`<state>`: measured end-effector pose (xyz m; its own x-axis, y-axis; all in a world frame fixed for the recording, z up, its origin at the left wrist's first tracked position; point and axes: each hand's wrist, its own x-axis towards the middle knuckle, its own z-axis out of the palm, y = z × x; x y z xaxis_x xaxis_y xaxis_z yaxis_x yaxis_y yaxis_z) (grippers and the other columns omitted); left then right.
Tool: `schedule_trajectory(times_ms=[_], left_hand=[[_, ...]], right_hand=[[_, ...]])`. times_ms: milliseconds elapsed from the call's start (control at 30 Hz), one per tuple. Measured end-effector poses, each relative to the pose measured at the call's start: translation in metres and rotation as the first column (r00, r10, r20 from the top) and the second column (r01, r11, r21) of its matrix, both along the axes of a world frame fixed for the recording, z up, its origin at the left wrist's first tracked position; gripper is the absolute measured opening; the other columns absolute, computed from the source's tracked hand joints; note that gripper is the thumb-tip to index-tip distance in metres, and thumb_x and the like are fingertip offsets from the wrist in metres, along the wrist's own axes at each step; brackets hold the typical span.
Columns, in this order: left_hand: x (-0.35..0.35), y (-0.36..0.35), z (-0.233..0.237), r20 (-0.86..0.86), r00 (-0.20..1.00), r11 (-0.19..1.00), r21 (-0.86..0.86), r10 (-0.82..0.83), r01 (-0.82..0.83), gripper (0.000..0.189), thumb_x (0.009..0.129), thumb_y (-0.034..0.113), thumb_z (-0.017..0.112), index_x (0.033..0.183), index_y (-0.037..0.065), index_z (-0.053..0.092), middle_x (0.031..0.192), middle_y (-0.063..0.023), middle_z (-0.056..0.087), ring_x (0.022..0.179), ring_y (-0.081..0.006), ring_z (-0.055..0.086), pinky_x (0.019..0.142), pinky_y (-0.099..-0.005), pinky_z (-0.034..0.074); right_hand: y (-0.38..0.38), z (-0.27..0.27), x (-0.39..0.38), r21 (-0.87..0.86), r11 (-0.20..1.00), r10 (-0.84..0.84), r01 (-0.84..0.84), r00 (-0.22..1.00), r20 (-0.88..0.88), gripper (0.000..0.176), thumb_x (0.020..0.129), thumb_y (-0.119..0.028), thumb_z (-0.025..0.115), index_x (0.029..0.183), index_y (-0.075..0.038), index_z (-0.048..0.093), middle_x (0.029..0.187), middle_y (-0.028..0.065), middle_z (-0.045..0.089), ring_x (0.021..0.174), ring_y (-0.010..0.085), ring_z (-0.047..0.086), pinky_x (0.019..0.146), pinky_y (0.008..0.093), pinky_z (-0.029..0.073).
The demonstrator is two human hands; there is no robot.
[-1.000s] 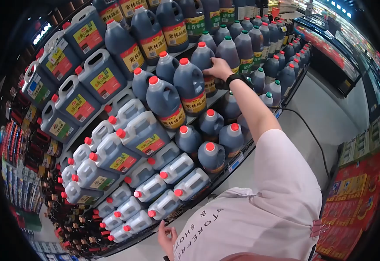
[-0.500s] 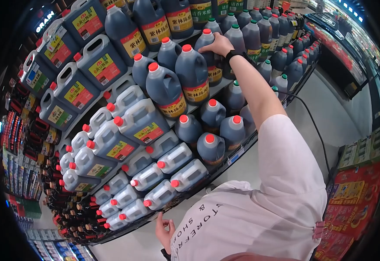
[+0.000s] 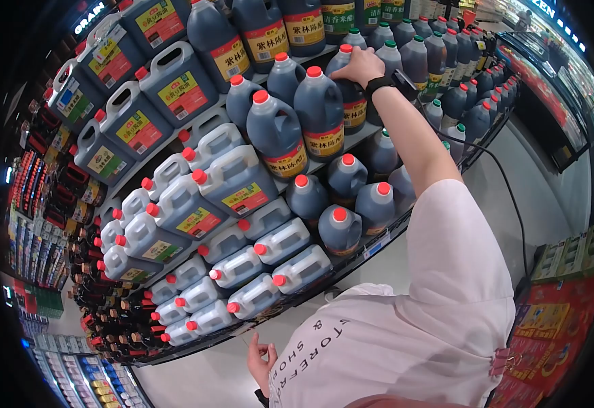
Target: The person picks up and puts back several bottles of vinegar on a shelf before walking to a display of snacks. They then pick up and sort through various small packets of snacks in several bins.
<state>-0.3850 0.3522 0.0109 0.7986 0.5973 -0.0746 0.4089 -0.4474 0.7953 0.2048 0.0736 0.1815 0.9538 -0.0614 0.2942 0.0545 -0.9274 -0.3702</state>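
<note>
At the upper middle, my right hand (image 3: pixel 361 66) is on the upper part of a dark red-capped bottle (image 3: pixel 354 114), its thumb and fingers around the neck area; part of the grip is hidden behind the hand. Two large red-capped bottles with red and yellow labels, one at the front (image 3: pixel 274 136) and one nearer the hand (image 3: pixel 318 109), stand to its left. Green-capped bottles (image 3: pixel 414 60) stand to its right. Low at the body's left side, my left hand (image 3: pixel 261 359) hangs with loosely bent fingers apart, holding nothing, below the shelf edge.
White-handled jugs with red caps (image 3: pixel 242 183) fill the shelves at left. More dark bottles (image 3: pixel 340 228) stand on the lower shelf. A black cable (image 3: pixel 514 194) hangs at the right, near red boxes (image 3: pixel 548 340). Dark display cases (image 3: pixel 548 102) stand beyond.
The shelves and bottles appear shifted slightly right in the view. My right hand keeps its place at the same bottle; my left hand still hangs low.
</note>
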Motion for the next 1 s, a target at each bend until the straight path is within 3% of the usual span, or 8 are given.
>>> schedule_trajectory(times_ms=[67, 233, 433, 533, 667, 733, 767, 1000], left_hand=[[0.000, 0.001, -0.002, -0.011, 1.000, 1.000, -0.002, -0.004, 0.004, 0.048, 0.082, 0.003, 0.067, 0.126, -0.005, 0.053, 0.071, -0.0075, 0.057, 0.065, -0.0154, 0.054, 0.066, -0.0283, 0.047], [0.012, -0.002, 0.006, -0.003, 0.998, 0.998, -0.003, -0.063, 0.063, 0.047, 0.081, 0.003, 0.068, 0.125, -0.004, 0.054, 0.072, -0.0081, 0.059, 0.065, -0.0162, 0.055, 0.066, -0.0290, 0.047], [0.019, 0.002, 0.001, -0.021, 0.996, 0.996, 0.006, -0.089, 0.089, 0.047, 0.081, 0.004, 0.068, 0.125, -0.002, 0.054, 0.073, -0.0086, 0.060, 0.066, -0.0171, 0.057, 0.066, -0.0300, 0.048], [0.018, 0.004, 0.001, -0.045, 0.994, 0.995, 0.013, -0.098, 0.098, 0.046, 0.081, 0.005, 0.068, 0.125, -0.002, 0.054, 0.074, -0.0090, 0.061, 0.066, -0.0178, 0.058, 0.066, -0.0312, 0.048], [0.017, 0.003, 0.002, -0.068, 0.993, 0.995, -0.003, -0.099, 0.099, 0.046, 0.082, 0.006, 0.069, 0.125, -0.002, 0.055, 0.074, -0.0094, 0.061, 0.067, -0.0183, 0.059, 0.066, -0.0319, 0.048], [0.018, 0.005, -0.002, -0.077, 0.991, 0.994, -0.007, -0.105, 0.105, 0.046, 0.082, 0.006, 0.069, 0.125, -0.002, 0.054, 0.073, -0.0095, 0.062, 0.067, -0.0185, 0.059, 0.066, -0.0320, 0.049], [0.020, 0.005, -0.003, -0.077, 0.991, 0.994, -0.009, -0.110, 0.110, 0.046, 0.082, 0.006, 0.069, 0.125, -0.002, 0.054, 0.073, -0.0095, 0.062, 0.067, -0.0185, 0.059, 0.066, -0.0320, 0.049], [0.030, 0.004, -0.001, -0.056, 0.991, 0.993, -0.018, -0.120, 0.119, 0.046, 0.081, 0.004, 0.069, 0.124, -0.002, 0.055, 0.072, -0.0092, 0.061, 0.067, -0.0177, 0.058, 0.064, -0.0318, 0.048]], right_hand=[[0.000, -0.003, 0.003, -0.052, 0.995, -0.083, 0.087, 0.993, 0.078, 0.092, 0.052, -0.058, 0.080, 0.118, 0.001, 0.055, 0.117, 0.0197, 0.063, 0.111, 0.0295, 0.061, 0.091, 0.0366, 0.050], [-0.025, -0.026, 0.046, 0.339, 0.930, 0.178, -0.145, 0.982, -0.067, 0.111, 0.047, -0.060, 0.081, 0.131, 0.005, 0.049, 0.129, 0.0211, 0.057, 0.118, 0.0286, 0.057, 0.099, 0.0351, 0.045], [-0.037, -0.045, 0.077, 0.472, 0.856, 0.255, -0.212, 0.967, -0.028, 0.117, 0.046, -0.055, 0.084, 0.135, 0.008, 0.044, 0.132, 0.0228, 0.054, 0.123, 0.0295, 0.053, 0.101, 0.0330, 0.043], [-0.039, -0.045, 0.087, 0.599, 0.745, 0.401, -0.292, 0.915, -0.052, 0.108, 0.046, -0.046, 0.086, 0.130, 0.010, 0.047, 0.125, 0.0211, 0.059, 0.112, 0.0272, 0.059, 0.094, 0.0312, 0.047], [-0.025, 0.004, 0.053, 0.462, 0.807, 0.499, -0.369, 0.843, -0.198, 0.072, 0.053, -0.051, 0.082, 0.103, 0.001, 0.070, 0.104, 0.0150, 0.069, 0.101, 0.0236, 0.065, 0.085, 0.0333, 0.051], [-0.023, 0.006, 0.055, 0.234, 0.969, 0.108, -0.083, 0.989, -0.098, 0.065, 0.055, -0.055, 0.081, 0.093, -0.003, 0.074, 0.099, 0.0143, 0.071, 0.097, 0.0250, 0.066, 0.084, 0.0343, 0.051], [-0.024, 0.001, 0.060, 0.232, 0.970, 0.104, -0.079, 0.990, -0.099, 0.065, 0.055, -0.055, 0.081, 0.093, -0.003, 0.074, 0.099, 0.0143, 0.071, 0.097, 0.0250, 0.066, 0.084, 0.0343, 0.051], [-0.035, -0.024, 0.084, 0.491, 0.840, 0.274, -0.231, 0.962, -0.015, 0.060, 0.059, -0.052, 0.081, 0.093, -0.003, 0.074, 0.096, 0.0113, 0.071, 0.089, 0.0215, 0.067, 0.082, 0.0320, 0.051]])
